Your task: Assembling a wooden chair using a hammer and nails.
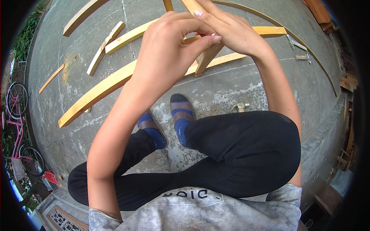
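Thumb and forefinger of my left hand [169,48] are pinched together, with a small white tip showing between them; what it belongs to is too small to make out. Close beside it, my right hand [237,34] is closed on an upright wooden beam [190,5] at the top of the view. Below the hands, a wooden leg [208,58] slants down to a long wooden beam [100,89] lying on the concrete. Another wooden beam [131,37] runs behind my left hand. My fingers hide part of the joint between the pieces.
A hammer [241,106] lies by my right knee. Small pale pegs or nails [106,72] are scattered at left near a short wooden piece [105,48]. Handled tools [301,57] and a long thin strip [322,71] lie at right. A pink bicycle [17,134] stands far left.
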A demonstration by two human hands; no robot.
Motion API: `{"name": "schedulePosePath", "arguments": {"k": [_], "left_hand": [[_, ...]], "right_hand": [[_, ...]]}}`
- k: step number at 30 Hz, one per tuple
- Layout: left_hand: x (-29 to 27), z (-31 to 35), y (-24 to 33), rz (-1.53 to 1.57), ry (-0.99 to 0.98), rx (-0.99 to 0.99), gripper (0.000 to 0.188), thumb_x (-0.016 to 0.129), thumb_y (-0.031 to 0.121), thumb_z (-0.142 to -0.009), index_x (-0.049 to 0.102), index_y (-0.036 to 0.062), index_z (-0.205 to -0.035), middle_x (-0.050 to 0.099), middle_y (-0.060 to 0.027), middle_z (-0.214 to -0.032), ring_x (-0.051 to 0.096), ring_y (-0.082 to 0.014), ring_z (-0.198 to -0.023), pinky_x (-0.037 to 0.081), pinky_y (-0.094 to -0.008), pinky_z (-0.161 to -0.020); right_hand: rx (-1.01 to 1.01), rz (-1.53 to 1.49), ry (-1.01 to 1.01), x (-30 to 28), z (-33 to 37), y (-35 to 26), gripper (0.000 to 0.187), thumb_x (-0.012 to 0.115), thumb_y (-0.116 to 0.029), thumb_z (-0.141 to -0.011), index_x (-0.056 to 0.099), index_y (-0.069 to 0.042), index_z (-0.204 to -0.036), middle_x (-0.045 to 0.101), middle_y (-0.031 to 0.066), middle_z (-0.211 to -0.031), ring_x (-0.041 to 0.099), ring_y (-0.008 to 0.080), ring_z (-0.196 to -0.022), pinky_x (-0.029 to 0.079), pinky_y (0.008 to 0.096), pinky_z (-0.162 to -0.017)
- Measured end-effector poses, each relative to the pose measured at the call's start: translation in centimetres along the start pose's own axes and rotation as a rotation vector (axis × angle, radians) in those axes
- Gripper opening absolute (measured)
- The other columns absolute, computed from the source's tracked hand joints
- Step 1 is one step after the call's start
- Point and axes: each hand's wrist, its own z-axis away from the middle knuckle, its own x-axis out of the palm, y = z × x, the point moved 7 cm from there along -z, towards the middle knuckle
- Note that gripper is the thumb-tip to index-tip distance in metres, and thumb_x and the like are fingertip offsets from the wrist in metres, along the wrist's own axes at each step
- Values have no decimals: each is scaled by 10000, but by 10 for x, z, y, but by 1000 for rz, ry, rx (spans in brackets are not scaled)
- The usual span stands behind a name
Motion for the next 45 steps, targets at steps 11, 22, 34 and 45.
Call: {"name": "schedulePosePath", "arguments": {"k": [11, 22, 34, 45], "left_hand": [[5, -1, -6, 76, -6, -63, 170, 795, 191, -903, 820, 53, -999, 737, -68, -935, 717, -184, -870, 552, -323, -809], [6, -6, -5, 66, -40, -79, 186, 796, 194, -907, 816, 33, -998, 738, -65, -963, 732, -175, -889, 581, -311, -810], [8, -7, -12, 247, 10, -118, 183, 824, 211, -849, 816, 46, -928, 748, -124, -907, 735, -256, -810, 587, -358, -756], [13, -10, -5, 174, -107, -164, 191, 792, 166, -914, 799, 3, -1014, 728, -65, -1006, 727, -159, -937, 626, -348, -905]], "right_hand": [[-93, -121, -39, -2, 5, -9, 772, 315, -567, -1100, 58, -124, -1678, 334, 294, -1631, 377, 447, -1488, 301, 474, -1220], [-57, -126, -72, 9, -20, 23, 815, 320, -563, -1097, 33, -57, -1667, 209, 265, -1690, 265, 410, -1551, 238, 453, -1258], [-55, -213, -23, 5, -22, 14, 798, 412, -472, -1087, 74, -29, -1659, 229, 275, -1680, 274, 384, -1551, 254, 437, -1252], [-64, -260, 293, -18, -10, 16, 692, 480, -434, -1093, 285, -5, -1599, 500, 254, -1484, 489, 337, -1395, 371, 400, -1164]]}}
